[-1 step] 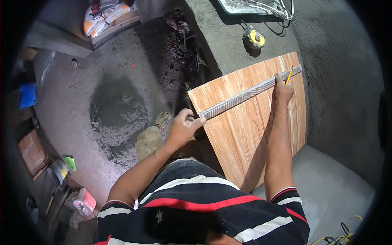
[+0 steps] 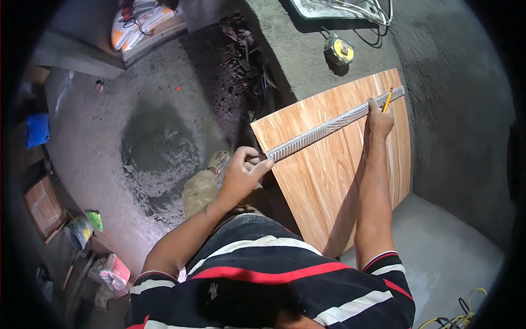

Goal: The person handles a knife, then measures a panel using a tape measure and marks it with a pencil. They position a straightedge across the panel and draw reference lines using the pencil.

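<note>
A large square wood-grain panel (image 2: 320, 181), perhaps a tile, lies in front of me with one corner toward the dark gap. Across it runs a long flat silver straightedge (image 2: 323, 130), slanting up to the right. My left hand (image 2: 241, 172) is closed at the straightedge's left end, thumb on that end and fingers curled beside the panel's edge. My right hand (image 2: 380, 123) presses on the straightedge near its right end. A yellow pencil (image 2: 388, 100) sticks up from between the right hand's fingers. Its lower part is hidden by them.
A yellow-and-black tape measure (image 2: 339, 50) rests on the concrete ledge (image 2: 298, 60) beyond the panel, near a pale tray (image 2: 334, 10) with cables. A rough grey wall (image 2: 460, 126) rises at right. Rubble (image 2: 241, 49) fills the gap at left; bags (image 2: 145, 24) lie farther back.
</note>
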`<state>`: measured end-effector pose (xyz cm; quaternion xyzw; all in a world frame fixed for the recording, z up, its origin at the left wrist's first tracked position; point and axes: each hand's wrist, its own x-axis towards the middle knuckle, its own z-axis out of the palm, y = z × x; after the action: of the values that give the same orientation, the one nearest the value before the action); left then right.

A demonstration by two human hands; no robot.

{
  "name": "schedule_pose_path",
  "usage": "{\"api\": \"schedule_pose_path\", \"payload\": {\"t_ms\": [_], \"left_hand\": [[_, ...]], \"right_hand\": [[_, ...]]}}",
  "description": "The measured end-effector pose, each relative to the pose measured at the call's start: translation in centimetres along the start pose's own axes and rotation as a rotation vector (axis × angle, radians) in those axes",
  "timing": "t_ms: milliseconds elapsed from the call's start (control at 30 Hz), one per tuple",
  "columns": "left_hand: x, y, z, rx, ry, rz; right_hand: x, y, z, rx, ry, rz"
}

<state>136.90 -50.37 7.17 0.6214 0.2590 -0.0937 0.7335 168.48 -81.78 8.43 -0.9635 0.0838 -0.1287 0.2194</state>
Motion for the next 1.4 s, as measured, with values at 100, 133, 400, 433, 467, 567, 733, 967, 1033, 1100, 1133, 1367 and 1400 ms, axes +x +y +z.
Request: {"api": "schedule_pose_path", "payload": {"t_ms": [100, 133, 400, 433, 467, 567, 733, 967, 1033, 1100, 1133, 1367, 1400], "left_hand": [[-1.8, 0.7, -0.3, 0.223, 0.147, 0.213], [-2.2, 1.2, -0.6, 0.303, 0.174, 0.275], [-1.6, 1.1, 1.5, 0.374, 0.227, 0.462], [-1.5, 1.4, 1.8, 0.279, 0.209, 0.321], [-1.3, 0.9, 1.9, 0.288, 0.210, 0.319], [-0.9, -0.1, 2.3, 0.245, 0.218, 0.319], [-0.6, 0.0, 2.0, 0.383, 0.237, 0.426], [-0.7, 0.4, 2.1, 0.347, 0.212, 0.452], [-0.7, 0.2, 2.1, 0.354, 0.215, 0.463], [-0.7, 0.2, 2.2, 0.352, 0.214, 0.467], [-0.7, 0.1, 2.2, 0.352, 0.214, 0.470], [-0.7, 0.0, 2.0, 0.389, 0.213, 0.499], [-0.7, 0.1, 2.0, 0.389, 0.212, 0.502]], "right_hand": [[0.6, 1.6, -0.2, -0.053, 0.022, -0.006], [0.5, 1.3, 0.0, -0.087, 0.029, -0.022], [0.3, 1.3, -0.4, -0.072, 0.022, 0.016], [0.0, 0.5, -0.6, -0.031, 0.003, 0.035], [0.0, 0.3, -0.4, -0.025, -0.001, 0.041], [-0.1, 0.0, -0.4, -0.076, -0.028, 0.115], [-0.5, -0.7, -0.6, -0.026, -0.040, 0.142], [-0.1, -0.1, -0.4, -0.033, -0.022, 0.086], [-0.1, 0.0, -0.2, -0.035, -0.012, 0.067], [0.0, 0.3, -0.2, -0.042, -0.013, 0.066], [-0.1, 0.3, -0.2, -0.047, -0.014, 0.065], [0.0, 0.6, -0.2, -0.044, -0.002, 0.034], [0.0, 0.7, -0.2, -0.035, 0.003, 0.036]]}}
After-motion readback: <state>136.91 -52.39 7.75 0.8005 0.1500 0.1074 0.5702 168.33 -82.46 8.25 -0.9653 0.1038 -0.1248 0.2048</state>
